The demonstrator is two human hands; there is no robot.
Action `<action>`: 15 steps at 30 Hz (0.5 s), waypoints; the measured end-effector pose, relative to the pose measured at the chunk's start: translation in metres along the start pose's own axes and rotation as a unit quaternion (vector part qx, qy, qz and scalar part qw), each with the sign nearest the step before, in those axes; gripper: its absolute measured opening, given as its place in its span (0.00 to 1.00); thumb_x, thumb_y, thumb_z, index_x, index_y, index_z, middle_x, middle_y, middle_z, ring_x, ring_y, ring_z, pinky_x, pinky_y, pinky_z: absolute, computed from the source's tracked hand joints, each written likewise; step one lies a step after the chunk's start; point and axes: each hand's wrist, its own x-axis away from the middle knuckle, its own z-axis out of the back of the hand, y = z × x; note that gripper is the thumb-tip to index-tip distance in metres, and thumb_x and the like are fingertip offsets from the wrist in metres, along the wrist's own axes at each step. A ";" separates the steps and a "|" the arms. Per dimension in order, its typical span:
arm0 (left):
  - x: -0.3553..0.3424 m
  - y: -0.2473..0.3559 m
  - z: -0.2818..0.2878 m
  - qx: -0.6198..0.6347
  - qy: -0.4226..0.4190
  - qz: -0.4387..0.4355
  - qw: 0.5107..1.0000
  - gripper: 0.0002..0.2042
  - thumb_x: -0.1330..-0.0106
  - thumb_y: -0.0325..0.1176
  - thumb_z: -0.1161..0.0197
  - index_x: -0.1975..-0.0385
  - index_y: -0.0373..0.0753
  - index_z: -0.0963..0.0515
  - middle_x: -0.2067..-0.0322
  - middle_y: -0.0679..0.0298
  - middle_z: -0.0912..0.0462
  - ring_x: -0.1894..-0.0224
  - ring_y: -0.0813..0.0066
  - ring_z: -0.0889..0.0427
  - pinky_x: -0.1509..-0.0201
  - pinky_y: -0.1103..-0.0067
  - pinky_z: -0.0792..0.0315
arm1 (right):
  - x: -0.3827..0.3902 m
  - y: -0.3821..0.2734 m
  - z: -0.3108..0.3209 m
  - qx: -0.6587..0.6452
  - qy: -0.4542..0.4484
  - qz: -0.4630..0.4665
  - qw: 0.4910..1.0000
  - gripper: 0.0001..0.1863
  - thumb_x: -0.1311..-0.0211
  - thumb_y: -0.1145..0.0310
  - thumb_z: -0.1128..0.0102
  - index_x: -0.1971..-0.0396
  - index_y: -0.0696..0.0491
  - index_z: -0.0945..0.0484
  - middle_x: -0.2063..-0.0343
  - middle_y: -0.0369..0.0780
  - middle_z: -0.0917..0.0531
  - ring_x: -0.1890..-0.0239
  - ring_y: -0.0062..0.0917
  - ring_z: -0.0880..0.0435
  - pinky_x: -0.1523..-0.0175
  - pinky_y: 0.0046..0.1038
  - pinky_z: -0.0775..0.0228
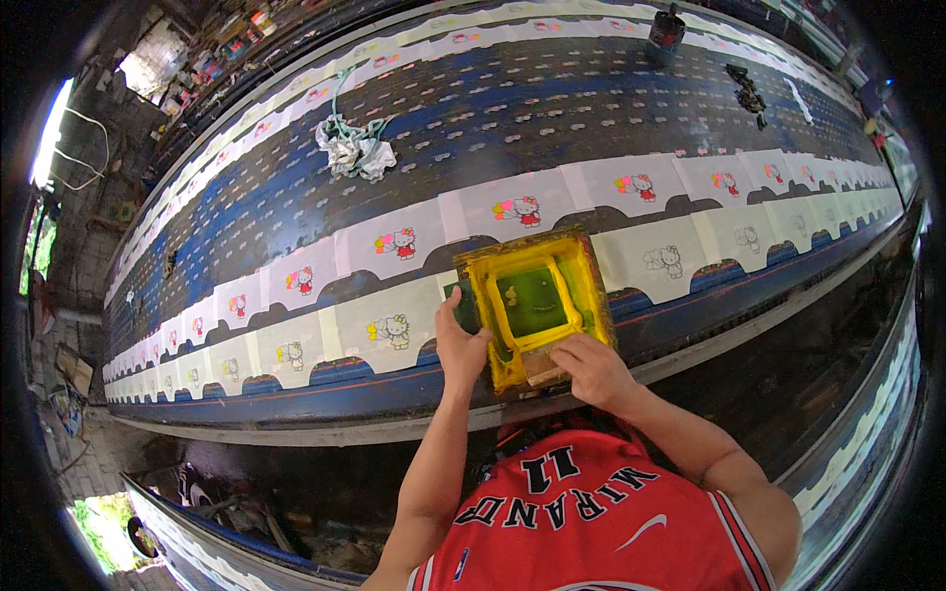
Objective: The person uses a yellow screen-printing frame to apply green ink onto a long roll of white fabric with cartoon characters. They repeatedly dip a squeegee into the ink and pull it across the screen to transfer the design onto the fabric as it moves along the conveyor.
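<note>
A screen printing frame [601, 286], its inside edges thick with yellow ink, lies over the near row of pale cloth pieces on the long table. Through its middle shows a green mesh [537, 303]. My left hand [461, 343] grips the left side of the frame, thumb up along a dark green edge piece. At the near inner edge my right hand [594, 371] is closed on a wooden squeegee [541, 364], whose blade is mostly hidden. Left of the frame, a cloth piece [392, 333] bears a cat outline with yellow balloons; to the right, another [664, 262] has only grey outlines.
The dark table [266, 231] carries several rows of printed cloth pieces. A crumpled rag [355, 148] lies on it at the far left. Farther right are a dark ink pot [667, 32] and a black crumpled strip [747, 94]. Another table's edge [867, 433] runs at the right.
</note>
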 end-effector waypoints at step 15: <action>-0.001 -0.014 -0.004 -0.066 0.034 -0.069 0.995 0.40 0.44 0.22 0.28 0.28 0.42 0.34 0.36 0.51 0.28 0.33 0.47 0.26 0.32 0.63 0.29 | -0.092 0.049 -0.015 0.017 0.004 -0.042 0.999 0.14 0.52 0.79 0.41 0.62 0.58 0.19 0.62 0.49 0.17 0.52 0.49 0.20 0.44 0.45 0.25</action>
